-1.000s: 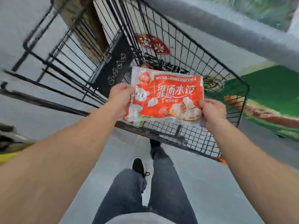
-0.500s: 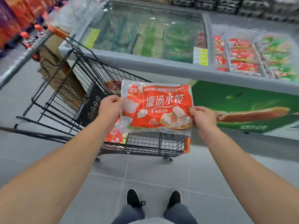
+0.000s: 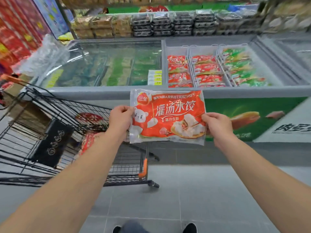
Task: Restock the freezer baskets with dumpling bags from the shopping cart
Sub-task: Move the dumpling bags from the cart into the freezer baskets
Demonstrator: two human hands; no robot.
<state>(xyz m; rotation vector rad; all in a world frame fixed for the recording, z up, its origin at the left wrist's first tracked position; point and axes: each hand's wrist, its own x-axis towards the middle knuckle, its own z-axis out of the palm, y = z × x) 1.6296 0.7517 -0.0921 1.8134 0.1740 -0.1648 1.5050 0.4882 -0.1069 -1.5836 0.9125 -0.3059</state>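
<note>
I hold a red and clear dumpling bag [image 3: 168, 116] flat in front of me, face up. My left hand [image 3: 121, 117] pinches its left edge and my right hand [image 3: 217, 124] pinches its right edge. The bag hangs in the air before the freezer's grey front rim [image 3: 252, 92]. Behind it, the open freezer section holds white wire baskets [image 3: 190, 52] with red dumpling bags [image 3: 178, 68] and green bags [image 3: 242, 68]. The black wire shopping cart [image 3: 50, 132] stands at my left with more red bags [image 3: 88, 140] inside.
A glass lid [image 3: 104, 64] covers the freezer's left section. Shelves of packaged goods [image 3: 151, 24] run behind the freezer. A cardboard box [image 3: 25, 115] sits beyond the cart. Grey tiled floor [image 3: 185, 190] lies between my shoes and the freezer.
My view has swung up from the cart to the freezer. The bag, held by both hands throughout, has moved right, away from the cart and toward the open baskets.
</note>
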